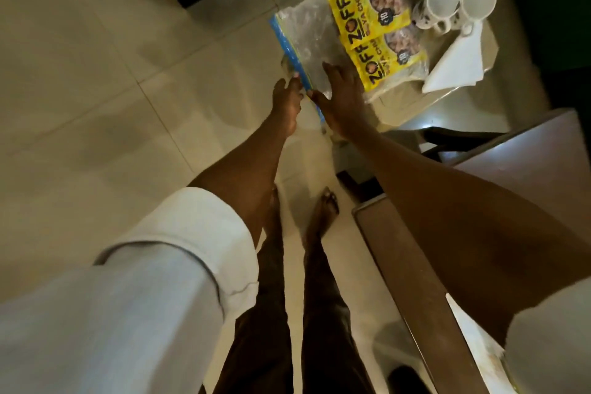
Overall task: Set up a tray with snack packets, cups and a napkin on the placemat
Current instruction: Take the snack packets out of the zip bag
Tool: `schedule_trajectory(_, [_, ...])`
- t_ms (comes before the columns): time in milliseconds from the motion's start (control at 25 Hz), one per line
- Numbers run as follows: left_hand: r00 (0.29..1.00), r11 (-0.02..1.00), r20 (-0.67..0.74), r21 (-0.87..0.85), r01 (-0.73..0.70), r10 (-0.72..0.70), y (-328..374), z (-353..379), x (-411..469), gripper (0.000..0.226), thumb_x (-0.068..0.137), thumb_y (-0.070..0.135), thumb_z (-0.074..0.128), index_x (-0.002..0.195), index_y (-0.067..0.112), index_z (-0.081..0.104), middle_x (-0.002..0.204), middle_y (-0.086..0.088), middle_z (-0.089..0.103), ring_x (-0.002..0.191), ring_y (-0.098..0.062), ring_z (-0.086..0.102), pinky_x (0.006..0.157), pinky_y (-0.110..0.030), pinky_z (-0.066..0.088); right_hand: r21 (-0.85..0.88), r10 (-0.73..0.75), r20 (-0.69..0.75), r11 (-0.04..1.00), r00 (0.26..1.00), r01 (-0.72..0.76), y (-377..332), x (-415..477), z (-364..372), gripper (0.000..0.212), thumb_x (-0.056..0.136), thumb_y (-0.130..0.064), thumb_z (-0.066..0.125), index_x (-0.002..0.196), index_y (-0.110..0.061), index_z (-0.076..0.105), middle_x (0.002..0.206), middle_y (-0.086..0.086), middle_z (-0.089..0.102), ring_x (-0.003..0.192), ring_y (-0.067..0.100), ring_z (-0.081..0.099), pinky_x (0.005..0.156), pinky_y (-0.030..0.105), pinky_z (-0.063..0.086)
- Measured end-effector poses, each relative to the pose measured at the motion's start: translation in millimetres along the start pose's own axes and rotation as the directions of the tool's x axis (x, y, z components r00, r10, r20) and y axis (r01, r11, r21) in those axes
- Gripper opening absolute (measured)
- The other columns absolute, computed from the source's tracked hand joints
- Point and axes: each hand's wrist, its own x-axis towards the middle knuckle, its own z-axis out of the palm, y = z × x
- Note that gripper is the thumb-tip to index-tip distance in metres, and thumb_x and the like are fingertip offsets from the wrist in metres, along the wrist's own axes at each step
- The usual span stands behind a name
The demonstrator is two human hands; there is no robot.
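A shiny tray [447,105] at the upper right carries two yellow snack packets [358,6], one overlapping the other [380,67]. It also holds several white patterned cups [443,3] and a folded white napkin [454,64]. A clear crinkled plastic sheet with a blue edge strip [307,38] lies at the tray's left side, partly under the packets. My left hand [287,99] pinches the blue strip at its near end. My right hand [343,96] lies flat on the clear plastic beside it, fingers spread, touching the nearer packet.
A brown wooden table edge [412,265] runs along the lower right, with a dark chair frame [447,137] beyond it. Pale floor tiles [96,105] fill the left. My bare feet [326,211] stand below the hands.
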Motion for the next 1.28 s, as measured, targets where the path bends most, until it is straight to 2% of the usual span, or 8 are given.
schedule_trajectory(120, [0.998, 0.997, 0.064, -0.076, 0.001, 0.003, 9, 9, 2, 0.023, 0.108, 0.037, 0.048, 0.111, 0.016, 0.058, 0.078, -0.003, 0.056, 0.073, -0.016, 0.053, 0.072, -0.03, 0.044, 0.028, 0.025, 0.035, 0.999, 0.999, -0.026, -1, 4, -3, 0.072, 0.1, -0.046, 0.06, 0.16, -0.012, 0.038, 0.157, 0.016, 0.048, 0.149, 0.036, 0.038, 0.122, 0.045, 0.03])
schedule_trajectory(240, [0.995, 0.991, 0.087, -0.127, -0.032, 0.043, 29, 14, -18, 0.019, 0.106, 0.03, 0.053, 0.115, 0.015, 0.06, 0.088, -0.009, 0.057, 0.074, -0.017, 0.055, 0.072, -0.03, 0.051, 0.133, 0.033, 0.068, 0.99, 0.997, -0.042, -12, 8, -17, 0.065, 0.1, -0.036, 0.061, 0.156, -0.01, 0.045, 0.152, 0.019, 0.053, 0.145, 0.035, 0.045, 0.119, 0.041, 0.035])
schedule_trajectory(400, [0.99, 0.988, 0.098, -0.123, -0.094, 0.106, 48, 11, -52, 0.032, 0.103, 0.024, 0.06, 0.129, 0.006, 0.063, 0.104, -0.013, 0.064, 0.086, -0.022, 0.065, 0.069, -0.031, 0.057, 0.355, 0.058, -0.031, 0.934, 0.998, -0.043, -36, -8, -45, 0.04, 0.094, -0.03, 0.064, 0.13, -0.014, 0.067, 0.117, 0.012, 0.072, 0.107, 0.029, 0.07, 0.082, 0.033, 0.051])
schedule_trajectory(480, [0.973, 0.98, 0.135, -0.095, -0.175, 0.186, 77, 7, -81, 0.025, 0.101, 0.023, 0.064, 0.12, 0.007, 0.067, 0.094, -0.008, 0.071, 0.071, -0.014, 0.073, 0.059, -0.026, 0.06, 0.387, 0.071, -0.091, 0.922, 0.993, -0.03, -53, -17, -78, 0.028, 0.089, -0.035, 0.066, 0.114, -0.022, 0.071, 0.101, 0.003, 0.074, 0.086, 0.024, 0.072, 0.07, 0.034, 0.054])
schedule_trajectory(640, [0.905, 0.932, 0.245, 0.016, -0.363, 0.348, 177, 26, -188, 0.005, 0.097, 0.02, 0.069, 0.096, 0.015, 0.069, 0.083, -0.002, 0.071, 0.064, -0.009, 0.07, 0.061, -0.027, 0.059, 0.407, 0.108, -0.258, 0.913, 0.96, 0.007, -101, -42, -195, 0.013, 0.089, -0.026, 0.066, 0.092, -0.013, 0.068, 0.089, 0.005, 0.072, 0.083, 0.027, 0.068, 0.065, 0.034, 0.043])
schedule_trajectory(920, [0.705, 0.727, 0.417, 0.139, -0.673, 0.574, 303, 71, -427, 0.03, 0.091, 0.018, 0.076, 0.109, -0.006, 0.072, 0.098, -0.021, 0.074, 0.088, -0.024, 0.069, 0.077, -0.037, 0.064, 0.575, 0.158, -0.56, 0.781, 0.813, 0.244, -165, -156, -404, 0.016, 0.093, -0.026, 0.07, 0.081, -0.019, 0.061, 0.07, -0.01, 0.059, 0.065, 0.009, 0.055, 0.06, 0.025, 0.046])
schedule_trajectory(1080, [0.546, 0.563, 0.524, 0.145, -0.814, 0.654, 337, 115, -568, 0.016, 0.087, 0.013, 0.08, 0.084, 0.005, 0.067, 0.093, -0.021, 0.069, 0.085, -0.028, 0.067, 0.083, -0.039, 0.061, 0.588, 0.216, -0.704, 0.711, 0.676, 0.386, -174, -254, -511, 0.016, 0.091, -0.03, 0.072, 0.081, -0.025, 0.061, 0.071, -0.013, 0.062, 0.061, -0.004, 0.056, 0.054, 0.009, 0.043])
schedule_trajectory(1280, [0.289, 0.383, 0.721, 0.035, -0.923, 0.63, 314, 196, -744, 0.026, 0.083, 0.018, 0.084, 0.099, 0.001, 0.072, 0.088, -0.015, 0.073, 0.074, -0.022, 0.073, 0.065, -0.028, 0.063, 0.516, 0.298, -0.849, 0.645, 0.437, 0.563, -122, -408, -625, 0.025, 0.093, -0.029, 0.071, 0.111, -0.011, 0.066, 0.103, 0.003, 0.071, 0.092, 0.013, 0.069, 0.081, 0.033, 0.058])
